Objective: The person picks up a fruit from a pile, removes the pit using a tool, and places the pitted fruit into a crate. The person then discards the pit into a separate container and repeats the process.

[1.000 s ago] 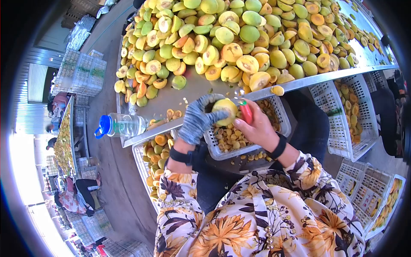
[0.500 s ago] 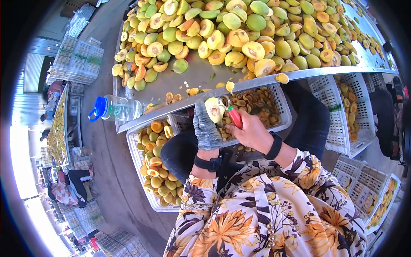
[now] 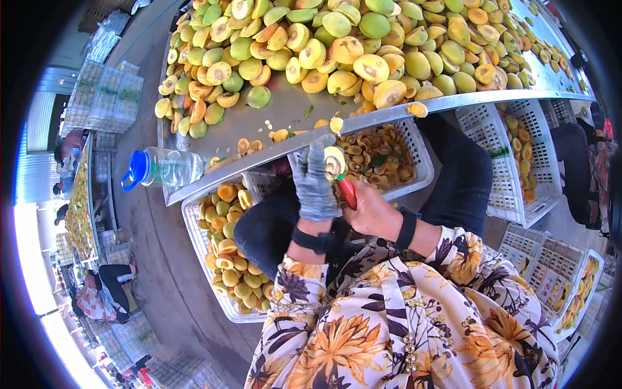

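Note:
My left hand (image 3: 313,183), in a grey knit glove, grips a cut yellow fruit half (image 3: 334,162) with its pale flesh turned toward me. My bare right hand (image 3: 371,211) holds a red-handled tool (image 3: 348,192) whose tip is pressed into that fruit. Both hands work over a white basket (image 3: 422,170) holding several orange-brown pits and scraps, just below the table edge.
A metal table (image 3: 285,120) carries a heap of green and yellow fruit, whole and halved. A water bottle with a blue cap (image 3: 163,167) lies on its near-left edge. A basket of halves (image 3: 197,243) sits at left, more white baskets (image 3: 512,175) at right. Other people work at far left.
The fruit has been turned from skin-side up to cut face showing, and both hands have dropped lower and closer to my body. The view has shifted slightly.

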The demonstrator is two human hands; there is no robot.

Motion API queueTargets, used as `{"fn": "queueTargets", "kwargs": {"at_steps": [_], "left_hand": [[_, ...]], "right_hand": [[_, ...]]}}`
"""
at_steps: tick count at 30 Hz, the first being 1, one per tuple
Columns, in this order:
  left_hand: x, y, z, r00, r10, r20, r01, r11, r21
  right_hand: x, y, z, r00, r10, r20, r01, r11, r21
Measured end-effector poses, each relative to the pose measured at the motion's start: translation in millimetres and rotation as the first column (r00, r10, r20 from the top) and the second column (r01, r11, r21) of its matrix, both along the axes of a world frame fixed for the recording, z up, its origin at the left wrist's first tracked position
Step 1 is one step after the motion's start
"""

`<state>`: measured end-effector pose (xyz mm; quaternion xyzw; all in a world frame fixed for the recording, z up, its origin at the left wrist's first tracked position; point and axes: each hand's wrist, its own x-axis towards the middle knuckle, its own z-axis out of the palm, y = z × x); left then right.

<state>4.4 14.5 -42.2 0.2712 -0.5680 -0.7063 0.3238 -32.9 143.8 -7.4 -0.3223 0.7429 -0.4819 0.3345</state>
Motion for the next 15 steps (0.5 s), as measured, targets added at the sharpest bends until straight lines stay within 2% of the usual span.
{"fn": "queueTargets", "kwargs": {"at_steps": [1, 2, 3, 5, 6, 8, 9, 11, 12, 13, 15], "left_hand": [[2.4, -8.9, 12.5, 0.987, -0.156, 0.046, 0.151, 0.984, 0.093], [0.4, -17.6, 25.4, 0.967, -0.233, -0.103, 0.249, 0.772, 0.584], [3.0, -26.3, 32.4, 0.936, -0.329, -0.124, 0.338, 0.749, 0.57], [6.2, -37.3, 36.9, 0.894, -0.433, -0.12, 0.415, 0.694, 0.589], [6.0, -37.9, 36.9, 0.895, -0.43, -0.116, 0.411, 0.695, 0.59], [1.5, -39.6, 36.8, 0.936, -0.348, -0.043, 0.319, 0.793, 0.519], [0.6, -37.5, 32.7, 0.937, -0.346, -0.04, 0.316, 0.794, 0.519], [-2.5, -28.0, 21.2, 0.995, -0.05, -0.083, 0.085, 0.863, 0.497], [-3.4, -21.2, 27.9, 0.993, -0.013, -0.113, 0.066, 0.875, 0.48], [-5.4, -15.2, 30.4, 0.993, -0.016, -0.115, 0.069, 0.876, 0.478], [-6.3, -1.5, 32.4, 0.984, 0.087, -0.153, -0.036, 0.95, 0.31]], "right_hand": [[-0.7, -0.4, 0.0, 0.997, 0.057, -0.057, -0.056, 0.998, 0.009], [-2.4, -1.0, 1.9, 0.988, 0.094, -0.124, -0.099, 0.995, -0.029], [-2.7, -2.1, 3.2, 0.988, 0.1, -0.121, -0.104, 0.994, -0.028], [-4.7, -5.7, 4.3, 0.971, 0.164, -0.171, -0.166, 0.986, 0.004], [-4.8, -7.4, 3.6, 0.972, 0.167, -0.167, -0.169, 0.986, 0.003], [-8.3, -14.5, 1.8, 0.989, 0.14, -0.054, -0.139, 0.99, 0.029], [-8.7, -17.4, 3.4, 0.988, 0.143, -0.052, -0.141, 0.99, 0.028], [-8.0, -20.7, 9.3, 0.997, 0.056, 0.062, -0.052, 0.997, -0.065], [-6.9, -21.1, 12.5, 0.999, 0.05, -0.019, -0.051, 0.999, -0.017], [-5.6, -21.7, 16.0, 0.999, 0.048, -0.021, -0.048, 0.999, -0.019], [-0.6, -20.6, 19.8, 0.993, -0.072, 0.089, 0.085, 0.985, -0.153]]}}
